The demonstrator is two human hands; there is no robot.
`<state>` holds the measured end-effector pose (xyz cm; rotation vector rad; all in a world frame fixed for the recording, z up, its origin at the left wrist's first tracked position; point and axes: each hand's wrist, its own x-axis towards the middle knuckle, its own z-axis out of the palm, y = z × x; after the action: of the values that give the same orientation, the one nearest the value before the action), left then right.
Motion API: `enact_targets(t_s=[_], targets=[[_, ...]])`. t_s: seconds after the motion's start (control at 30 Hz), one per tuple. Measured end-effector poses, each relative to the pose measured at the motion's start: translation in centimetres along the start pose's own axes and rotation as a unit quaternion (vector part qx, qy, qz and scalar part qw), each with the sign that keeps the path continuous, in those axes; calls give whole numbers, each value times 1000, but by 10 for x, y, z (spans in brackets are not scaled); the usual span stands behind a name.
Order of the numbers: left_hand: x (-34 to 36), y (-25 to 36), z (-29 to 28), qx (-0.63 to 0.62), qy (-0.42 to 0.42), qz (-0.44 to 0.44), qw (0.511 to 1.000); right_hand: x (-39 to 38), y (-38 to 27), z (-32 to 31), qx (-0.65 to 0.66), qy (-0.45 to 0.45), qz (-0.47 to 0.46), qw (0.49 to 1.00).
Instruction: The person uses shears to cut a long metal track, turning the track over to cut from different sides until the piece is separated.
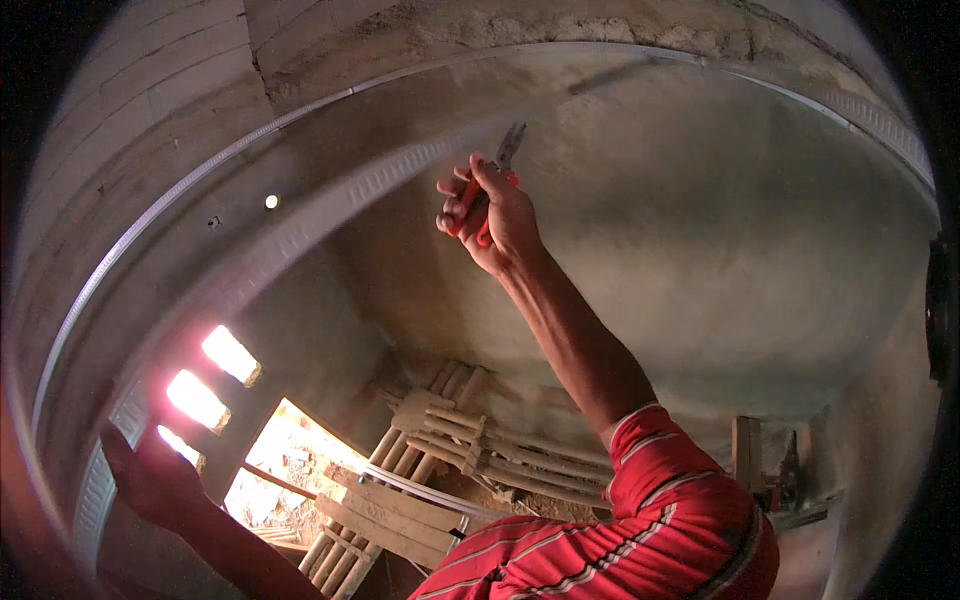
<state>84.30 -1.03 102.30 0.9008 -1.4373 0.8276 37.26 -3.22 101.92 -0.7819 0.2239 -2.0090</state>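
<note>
My right hand is raised in the upper middle, its fingers wrapped around the red handles of a pair of pliers. The grey jaws point up and away from the palm. A long, pale metal strip with slots slants from the lower left toward the pliers, blurred along much of its length. Whether its far end touches the jaws, I cannot tell. At the lower left my left hand, dark against the window glare, is closed on the strip's lower part.
A thin metal wall trim curves along the upper wall. Below are wooden planks and stacked poles. Bright openings and a larger window pierce the left wall. The plastered wall rises behind my right arm.
</note>
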Motion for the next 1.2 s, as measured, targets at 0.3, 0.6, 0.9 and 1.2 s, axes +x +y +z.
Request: enact_targets(t_s=[0.3, 0.6, 0.9, 1.2], targets=[[66, -16, 65, -283, -44, -216, 933, -109, 11, -122, -208, 104, 111, 966], [83, -32, 61, -461, 1, -304, 834, -207, 21, -238, -248, 290, 170, 909], [88, -59, 80, -423, -2, -243, 873, -269, 14, -295, -288, 364, 197, 864], [82, 10, 52, -118, -57, -196, 972, -304, 28, -319, -310, 429, 242, 813]])
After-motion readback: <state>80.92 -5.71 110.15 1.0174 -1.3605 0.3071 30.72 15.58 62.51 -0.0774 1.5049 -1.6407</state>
